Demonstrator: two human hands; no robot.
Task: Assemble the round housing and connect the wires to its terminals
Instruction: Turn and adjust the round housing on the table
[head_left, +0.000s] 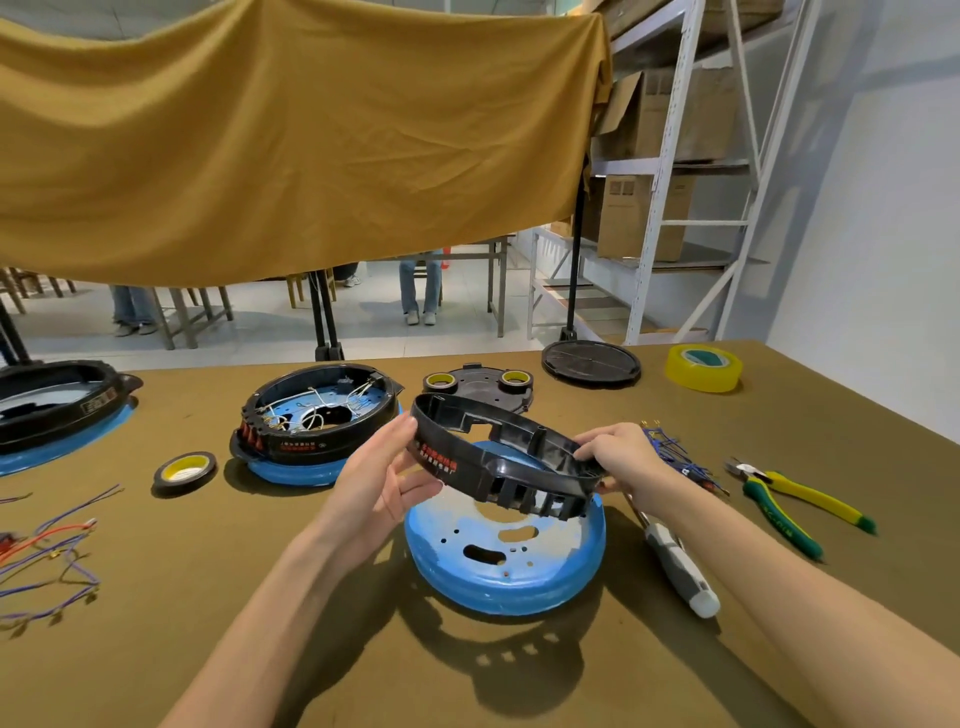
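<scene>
At the far left edge of the table (208, 597) lies a loose bundle of wires (49, 551), purple and orange, spread flat on the brown cloth. Behind it, cut off by the frame, sits a black housing on a blue base (57, 410). Further right a small tape roll (184, 472) with a yellow core lies flat, and just beside it stands a second housing (319, 421), its black ring seated on a blue base and white wires looped inside it.

The left hand (382, 480) has its grip around the left side of a black ring (501, 457), thumb on the outer wall and fingers curled beneath. The ring is held in the air, tilted, its near side lower, directly above a blue base plate (506, 556) that lies on the table with several holes in its face. The ring shows red markings on its outer wall near the left hand and open slots along its near side. Whether its lower edge touches the plate cannot be told.

Behind the ring lies a black cover with two tape rolls (478, 387) resting on it, and further back a round black lid (590, 362).

The right hand (621, 457) pinches the ring's right rim, fingers closed on it. Just beside that wrist lies a screwdriver (678, 561) with a grey and white handle, and behind the hand a small cluster of blue wires (670, 449). To the right lie pliers (795, 501) with yellow and green handles, and at the back a wide yellow tape roll (704, 368).
</scene>
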